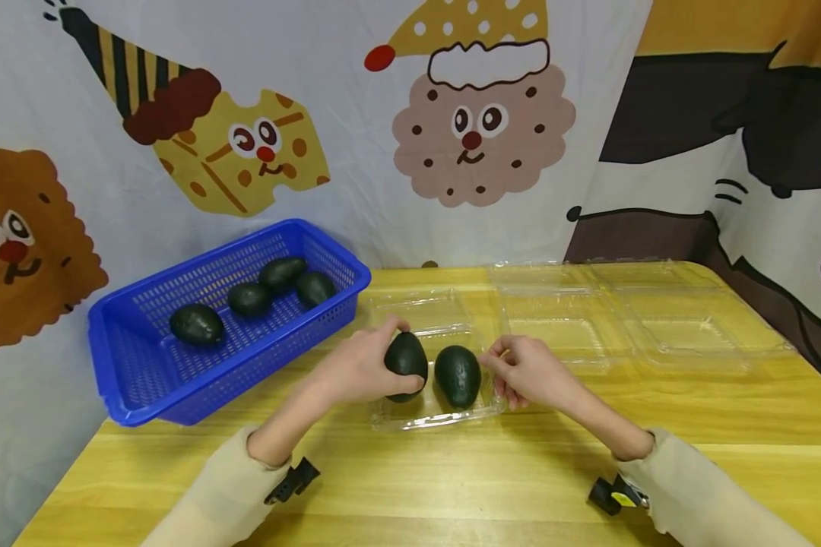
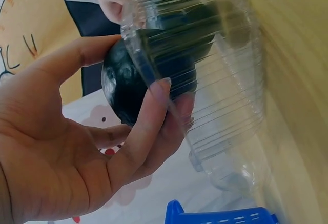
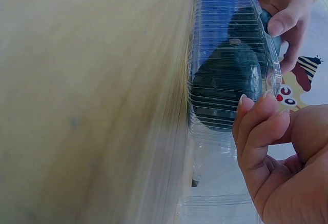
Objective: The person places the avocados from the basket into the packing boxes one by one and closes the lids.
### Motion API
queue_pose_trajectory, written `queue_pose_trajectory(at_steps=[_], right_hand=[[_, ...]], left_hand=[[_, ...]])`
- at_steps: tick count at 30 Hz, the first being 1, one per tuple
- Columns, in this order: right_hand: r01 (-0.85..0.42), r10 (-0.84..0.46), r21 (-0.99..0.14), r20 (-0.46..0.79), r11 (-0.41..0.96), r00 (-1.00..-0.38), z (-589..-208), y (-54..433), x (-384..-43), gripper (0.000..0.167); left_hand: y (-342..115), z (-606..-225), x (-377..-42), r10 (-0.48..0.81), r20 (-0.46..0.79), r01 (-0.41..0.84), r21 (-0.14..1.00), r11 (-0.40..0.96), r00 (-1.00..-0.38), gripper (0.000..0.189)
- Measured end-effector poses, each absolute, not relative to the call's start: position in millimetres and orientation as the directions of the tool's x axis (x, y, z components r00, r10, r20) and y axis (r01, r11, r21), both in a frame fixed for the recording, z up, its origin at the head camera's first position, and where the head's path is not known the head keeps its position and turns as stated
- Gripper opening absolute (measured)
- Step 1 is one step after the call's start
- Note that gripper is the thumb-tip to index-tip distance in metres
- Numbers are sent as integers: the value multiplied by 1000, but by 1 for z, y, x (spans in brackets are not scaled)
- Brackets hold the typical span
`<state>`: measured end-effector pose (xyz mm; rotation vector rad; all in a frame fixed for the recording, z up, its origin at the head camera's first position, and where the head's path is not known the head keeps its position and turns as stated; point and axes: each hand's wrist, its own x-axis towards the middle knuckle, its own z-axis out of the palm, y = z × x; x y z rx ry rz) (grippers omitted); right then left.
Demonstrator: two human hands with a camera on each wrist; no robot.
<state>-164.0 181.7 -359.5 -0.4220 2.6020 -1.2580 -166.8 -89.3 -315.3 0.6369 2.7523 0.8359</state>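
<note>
My left hand (image 1: 357,371) grips a dark green avocado (image 1: 405,357), thumb and fingers spread around its sides. The avocado is in the left part of a clear plastic clamshell box (image 1: 439,417), whose lid (image 1: 420,310) lies folded back. Beside it in the same box sits a second avocado (image 1: 458,377), untouched. With curled fingertips, my right hand (image 1: 530,372) pinches the box's right rim. The right wrist view shows those fingers (image 3: 261,124) at the rim, close to the second avocado (image 3: 228,85). Through the ribbed wall in the left wrist view, the gripped avocado (image 2: 123,83) is partly covered.
A blue plastic basket (image 1: 246,372) stands at the left with several avocados (image 1: 197,324) inside. Two more open clear boxes (image 1: 554,334) lie at the back right of the wooden table (image 1: 465,486). A printed cloth (image 1: 356,137) hangs behind.
</note>
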Motion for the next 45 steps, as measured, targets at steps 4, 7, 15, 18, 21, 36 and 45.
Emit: queue_pose_trajectory(at_steps=[4, 7, 15, 18, 21, 36, 45], right_hand=[[-168, -351, -790, -64, 589, -934, -359, 181, -164, 22], [-167, -350, -790, -63, 590, -935, -359, 181, -164, 22], [-155, -345, -794, -74, 588, -936, -359, 180, -163, 23], [-155, -344, -792, -73, 591, -936, -359, 180, -164, 23], [-155, -345, -791, -75, 592, -936, -358, 180, -164, 23], [-171, -367, -784, -78, 597, -927, -356, 184, -164, 22], [-158, -381, -781, -109, 604, -918, -350, 186, -164, 24]], left_hand=[[-86, -318, -166, 437, -52, 341, 544, 766, -898, 63], [-82, -323, -165, 430, -54, 340, 526, 780, -901, 65], [-78, -332, -165, 442, -62, 349, 520, 780, -895, 70], [-77, -335, -165, 457, -65, 361, 517, 776, -887, 69], [-76, -337, -165, 469, -78, 369, 510, 777, -880, 71], [-73, -339, -160, 447, -152, 317, 511, 799, -881, 94], [-74, -335, -159, 451, -173, 308, 519, 797, -876, 90]])
